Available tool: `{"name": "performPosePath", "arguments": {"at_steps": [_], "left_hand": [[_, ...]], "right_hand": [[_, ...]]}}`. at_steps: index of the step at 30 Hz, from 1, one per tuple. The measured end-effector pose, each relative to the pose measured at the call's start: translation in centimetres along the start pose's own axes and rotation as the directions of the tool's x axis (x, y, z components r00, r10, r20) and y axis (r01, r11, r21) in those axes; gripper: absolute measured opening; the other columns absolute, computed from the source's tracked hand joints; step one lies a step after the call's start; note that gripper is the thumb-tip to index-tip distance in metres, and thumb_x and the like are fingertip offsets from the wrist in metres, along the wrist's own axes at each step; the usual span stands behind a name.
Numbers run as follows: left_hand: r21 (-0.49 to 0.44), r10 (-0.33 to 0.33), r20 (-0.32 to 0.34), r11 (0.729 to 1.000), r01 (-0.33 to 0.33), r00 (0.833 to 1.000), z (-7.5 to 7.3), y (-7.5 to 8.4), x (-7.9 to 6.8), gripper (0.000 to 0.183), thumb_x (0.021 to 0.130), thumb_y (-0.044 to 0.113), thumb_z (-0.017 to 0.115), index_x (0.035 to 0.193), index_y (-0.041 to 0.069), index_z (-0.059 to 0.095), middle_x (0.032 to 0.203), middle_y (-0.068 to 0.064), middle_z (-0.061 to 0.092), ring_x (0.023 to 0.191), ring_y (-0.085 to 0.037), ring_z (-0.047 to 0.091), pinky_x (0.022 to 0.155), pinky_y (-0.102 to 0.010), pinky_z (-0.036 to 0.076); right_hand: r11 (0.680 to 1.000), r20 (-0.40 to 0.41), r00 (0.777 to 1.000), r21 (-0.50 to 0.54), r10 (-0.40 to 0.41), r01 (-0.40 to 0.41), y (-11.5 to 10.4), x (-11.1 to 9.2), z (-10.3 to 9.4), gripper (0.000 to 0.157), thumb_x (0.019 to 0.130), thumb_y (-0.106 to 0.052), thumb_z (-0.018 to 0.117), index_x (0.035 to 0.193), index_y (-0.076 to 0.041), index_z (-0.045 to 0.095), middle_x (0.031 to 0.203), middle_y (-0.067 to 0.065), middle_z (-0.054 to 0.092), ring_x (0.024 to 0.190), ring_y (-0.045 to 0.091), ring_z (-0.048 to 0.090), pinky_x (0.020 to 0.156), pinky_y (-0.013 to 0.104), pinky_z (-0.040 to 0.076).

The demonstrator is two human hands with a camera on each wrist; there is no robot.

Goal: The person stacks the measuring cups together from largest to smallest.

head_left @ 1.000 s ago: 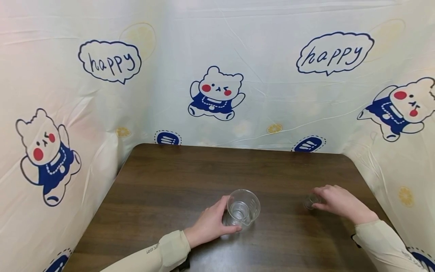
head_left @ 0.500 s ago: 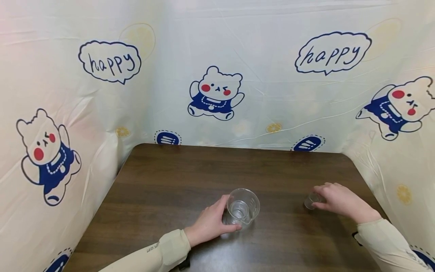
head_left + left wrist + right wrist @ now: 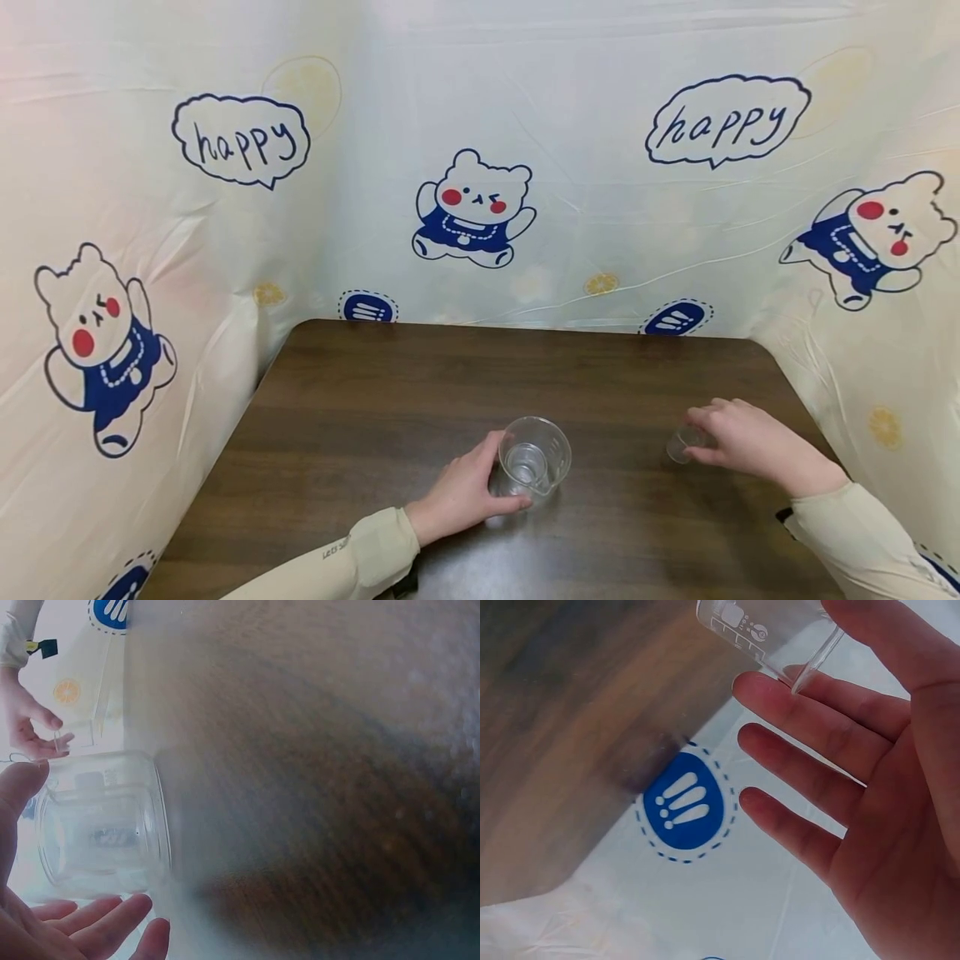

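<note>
L hand (image 3: 461, 493) is curved wide round the side of a large clear glass beaker w/ a pouring lip (image 3: 558, 454), fingers on far side, thumb on near side. Beaker stands upright on the dark brown wood-grain desk (image 3: 390, 392), approx. centre & toward the person. Inside it shows a smaller round clear-glass shape (image 3: 527, 464); can't tell if it's a separate vessel.

R hand (image 3: 753, 447) is nearly pinched together, w/ a small clear glass beaker w/ white printed marks (image 3: 780, 634) held btwn thumb & fingertips; remaining fingers loosely extended, per R wrist view. Small one is near the desk's R side, well apart from the large one. Can't tell if its base touches the wood.

Both arms in cream sleeves (image 3: 300, 575); small lettering on L one. B/g: pale hanging cloth (image 3: 600, 108) round the desk's back & sides, printed w/ navy-dressed white bears (image 3: 476, 212), "happy" speech bubbles (image 3: 242, 142), yellow-orange citrus slices (image 3: 270, 293) & dash-edged blue ovals (image 3: 367, 307).
</note>
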State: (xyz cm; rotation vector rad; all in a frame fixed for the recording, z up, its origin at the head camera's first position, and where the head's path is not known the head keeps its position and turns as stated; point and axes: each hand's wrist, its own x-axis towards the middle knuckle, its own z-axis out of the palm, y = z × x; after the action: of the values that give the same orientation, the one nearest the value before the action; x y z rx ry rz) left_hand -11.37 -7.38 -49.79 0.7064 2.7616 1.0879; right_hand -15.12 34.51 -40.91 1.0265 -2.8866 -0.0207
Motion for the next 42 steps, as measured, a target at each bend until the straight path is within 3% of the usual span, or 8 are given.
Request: {"name": "performPosePath", "arguments": {"at_steps": [7,18,36,42], "left_hand": [[-0.006,-0.001,0.008,1.0,0.001,1.0,0.0,-0.1,0.0,0.08,0.081,0.058,0.084,0.14,0.019,0.047,0.123,0.004,0.066,0.106,-0.019,0.068,0.08,-0.042,0.054],[-0.008,-0.006,0.009,1.0,0.006,1.0,-0.1,0.0,-0.1,0.08,0.08,0.057,0.084,0.14,0.018,0.047,0.127,0.001,0.066,0.106,-0.02,0.069,0.081,-0.042,0.055],[-0.001,0.008,0.005,1.0,-0.008,1.0,0.0,-0.1,0.0,0.083,0.08,0.057,0.085,0.143,0.018,0.046,0.124,0.002,0.067,0.105,-0.02,0.069,0.082,-0.043,0.055],[-0.004,0.002,0.008,1.0,-0.002,1.0,0.0,-0.1,0.1,0.083,0.08,0.057,0.085,0.143,0.018,0.046,0.124,0.002,0.066,0.106,-0.02,0.069,0.082,-0.043,0.055]], "right_hand": [[1.0,0.03,1.0,-0.013,0.005,-0.005,-0.9,0.3,-1.3,0.029,0.079,-0.035,0.089,0.085,-0.019,0.065,0.073,-0.013,0.06,0.069,0.013,0.056,0.065,0.039,0.048],[1.0,0.023,1.0,-0.02,-0.009,0.009,-1.9,0.8,-2.5,0.028,0.08,-0.035,0.087,0.083,-0.019,0.064,0.07,-0.015,0.056,0.069,0.012,0.053,0.065,0.037,0.046],[0.995,-0.049,0.996,-0.07,-0.081,0.078,-3.4,1.5,-3.5,0.032,0.078,-0.035,0.087,0.077,-0.022,0.058,0.067,-0.016,0.052,0.069,0.012,0.053,0.069,0.038,0.047],[0.989,-0.092,0.988,-0.094,-0.124,0.115,-3.7,1.9,-3.7,0.036,0.076,-0.036,0.089,0.076,-0.023,0.056,0.068,-0.017,0.044,0.067,0.012,0.05,0.067,0.038,0.045]]}}
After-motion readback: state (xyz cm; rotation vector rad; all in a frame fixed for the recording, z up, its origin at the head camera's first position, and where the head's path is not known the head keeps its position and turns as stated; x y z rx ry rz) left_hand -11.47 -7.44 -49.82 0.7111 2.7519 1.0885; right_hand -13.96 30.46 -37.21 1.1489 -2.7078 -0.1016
